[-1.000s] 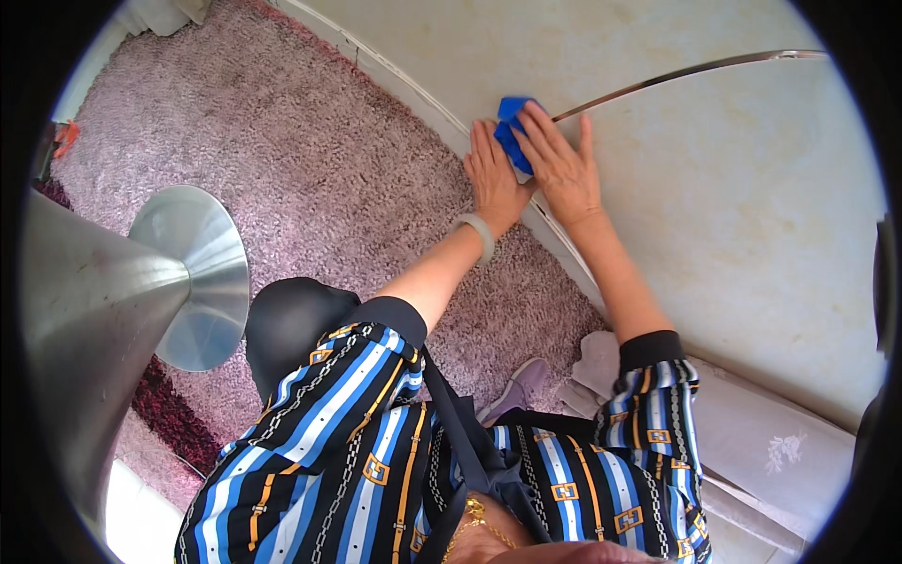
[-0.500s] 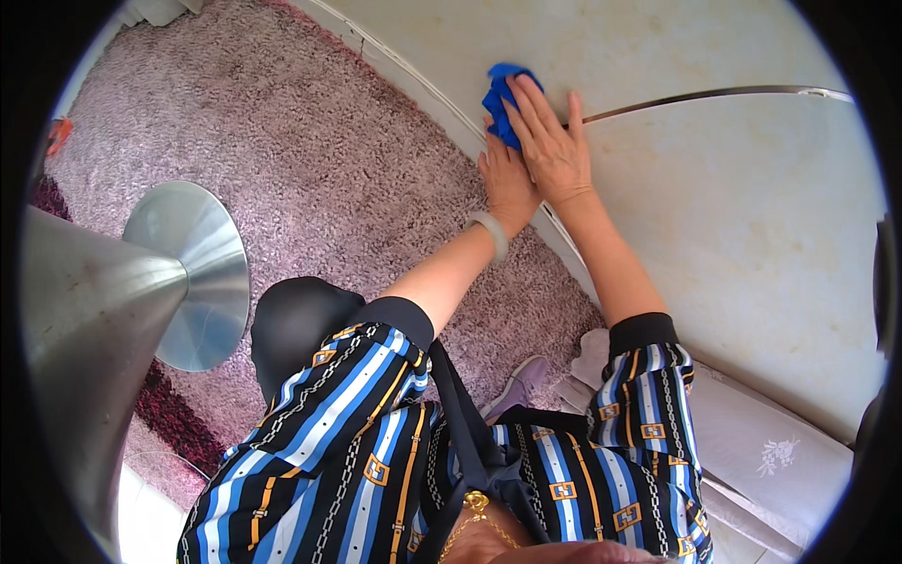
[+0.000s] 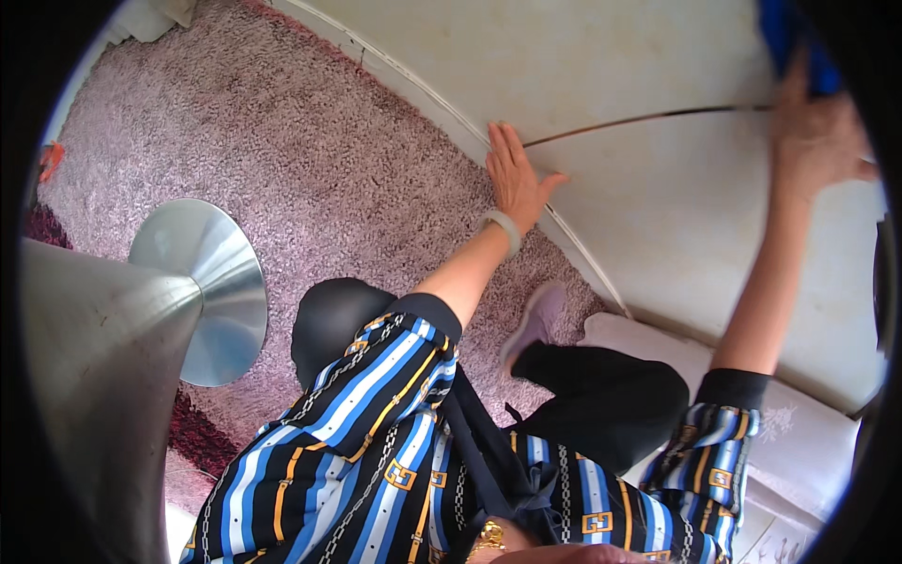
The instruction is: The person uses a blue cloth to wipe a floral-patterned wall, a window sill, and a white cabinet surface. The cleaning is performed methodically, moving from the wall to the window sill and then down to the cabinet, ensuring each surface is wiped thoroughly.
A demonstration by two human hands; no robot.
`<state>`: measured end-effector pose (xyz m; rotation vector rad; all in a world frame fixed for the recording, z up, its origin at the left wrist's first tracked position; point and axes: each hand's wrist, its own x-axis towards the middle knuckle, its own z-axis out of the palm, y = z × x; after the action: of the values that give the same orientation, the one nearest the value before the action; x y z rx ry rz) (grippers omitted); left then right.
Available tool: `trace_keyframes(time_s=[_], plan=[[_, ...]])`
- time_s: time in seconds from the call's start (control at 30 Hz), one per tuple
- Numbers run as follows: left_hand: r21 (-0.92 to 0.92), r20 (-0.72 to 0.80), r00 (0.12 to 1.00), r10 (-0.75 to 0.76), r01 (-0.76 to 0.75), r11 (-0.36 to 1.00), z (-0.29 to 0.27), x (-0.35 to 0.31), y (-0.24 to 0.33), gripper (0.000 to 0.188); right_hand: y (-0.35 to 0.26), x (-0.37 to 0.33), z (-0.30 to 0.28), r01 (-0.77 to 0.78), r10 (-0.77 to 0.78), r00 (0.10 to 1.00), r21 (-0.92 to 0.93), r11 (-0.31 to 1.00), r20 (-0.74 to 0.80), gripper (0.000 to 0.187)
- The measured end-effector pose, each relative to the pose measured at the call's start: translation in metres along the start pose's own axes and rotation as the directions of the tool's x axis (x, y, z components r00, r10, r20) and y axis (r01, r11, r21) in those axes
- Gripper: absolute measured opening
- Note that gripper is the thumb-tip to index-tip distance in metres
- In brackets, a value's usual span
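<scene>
My left hand [image 3: 515, 175] lies flat with fingers spread on the lower edge of a cream panel [image 3: 648, 197], just above the white trim [image 3: 423, 89] where it meets the carpet. My right hand [image 3: 816, 132] reaches far up and to the right on the same panel, pressing a blue cloth [image 3: 787, 38] against it; the cloth is partly cut off by the picture's rim. A thin dark seam [image 3: 648, 117] runs across the panel between the two hands. A pale bracelet [image 3: 503, 228] sits on my left wrist.
A purple shag carpet [image 3: 272, 160] covers the floor. A shiny metal pedestal base [image 3: 202, 282] stands at the left, its column rising toward the camera. My foot in a lilac shoe [image 3: 536, 320] rests by a white cushion [image 3: 799, 442] at lower right.
My right hand has swept the blue cloth up and to the right across the panel. My left hand has stayed planted near the trim. My leg and shoe have come into view.
</scene>
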<state>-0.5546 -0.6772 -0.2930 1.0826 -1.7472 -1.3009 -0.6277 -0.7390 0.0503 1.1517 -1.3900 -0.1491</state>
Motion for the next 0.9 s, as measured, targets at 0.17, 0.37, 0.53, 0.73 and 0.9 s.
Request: trace_keyframes(time_s=[0.17, 0.37, 0.53, 0.73, 0.9], plan=[[0.003, -0.011, 0.996, 0.093, -0.093, 0.996, -0.011, -0.007, -0.007, 0.115, -0.125, -0.097, 0.030, 0.167, -0.273, 0.932, 0.387, 0.907, 0.239, 0.063], [-0.011, 0.032, 0.971, 0.235, -0.235, 0.972, -0.020, -0.001, -0.034, 0.096, -0.211, -0.154, 0.032, 0.437, -0.616, 0.683, 0.456, 0.775, 0.393, 0.059], [-0.048, -0.121, 0.984, 0.133, -0.139, 0.989, -0.038, 0.018, -0.030, 0.082, -0.147, -0.123, 0.029, 0.179, -0.350, 0.876, 0.452, 0.874, 0.330, 0.065], [0.017, -0.188, 0.968, 0.167, -0.167, 0.986, -0.027, 0.016, -0.022, 0.085, -0.084, -0.080, 0.009, -0.113, 0.088, 0.990, 0.263, 0.958, 0.106, 0.084], [-0.097, -0.232, 0.970, 0.074, -0.099, 0.990, -0.020, 0.013, -0.049, 0.067, -0.161, -0.157, 0.029, 0.220, -0.346, 0.865, 0.347, 0.912, 0.362, 0.056]])
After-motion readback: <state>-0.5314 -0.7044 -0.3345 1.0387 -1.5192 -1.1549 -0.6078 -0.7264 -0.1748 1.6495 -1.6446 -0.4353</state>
